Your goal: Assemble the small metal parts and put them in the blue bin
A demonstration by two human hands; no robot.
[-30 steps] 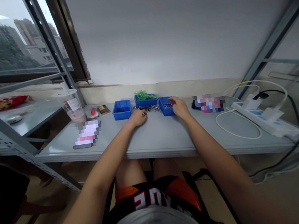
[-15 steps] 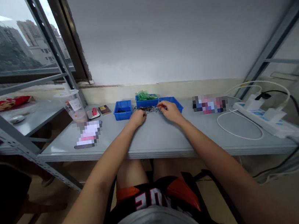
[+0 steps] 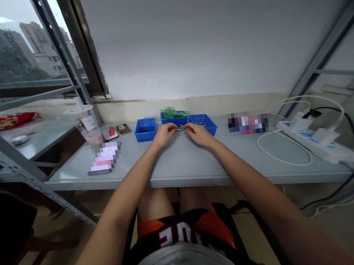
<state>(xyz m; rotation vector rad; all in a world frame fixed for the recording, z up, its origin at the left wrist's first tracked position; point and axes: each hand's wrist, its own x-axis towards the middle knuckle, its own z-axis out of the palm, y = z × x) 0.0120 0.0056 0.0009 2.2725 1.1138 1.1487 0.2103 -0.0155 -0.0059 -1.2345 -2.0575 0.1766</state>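
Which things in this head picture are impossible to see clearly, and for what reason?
- Small metal pieces between the left hand and right hand: too small, partly covered by fingers; grip unclear.
- Contents of the left blue plastic bin: dark, too small.
- Flat object left on the grey metal table: blurred out.
- Object on the right: blurred out.
- White power strip: its cables run off behind the table edge.

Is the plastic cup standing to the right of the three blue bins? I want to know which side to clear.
No: the plastic cup stands left of the blue bins, near the window.
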